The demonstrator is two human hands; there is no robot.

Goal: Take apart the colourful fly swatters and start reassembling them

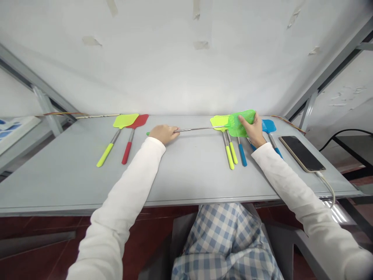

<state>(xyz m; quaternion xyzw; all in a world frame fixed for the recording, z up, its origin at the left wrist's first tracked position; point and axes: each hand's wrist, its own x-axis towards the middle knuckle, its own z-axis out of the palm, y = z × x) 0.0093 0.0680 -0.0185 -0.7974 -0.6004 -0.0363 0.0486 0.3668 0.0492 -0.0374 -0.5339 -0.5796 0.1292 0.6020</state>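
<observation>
A green fly swatter (242,125) with an extended metal rod is stretched sideways between my hands above the table. My left hand (163,134) is closed around its handle end, whose green tip pokes out at the left. My right hand (253,128) grips the perforated green head, thumb on the near face. Below and beside that head lie yellow-green swatters (229,151) and several blue swatters (242,153), partly covered by the green head and my right hand. To the left of my left hand rest a yellow-green swatter (105,154) and a red swatter (127,151), their heads overlapping.
A smartphone (302,153) with a white cable (326,182) plugged in lies at the table's right side. The grey table (186,175) meets a white wall (163,70) at the back. Metal frame bars (309,111) stand at both sides.
</observation>
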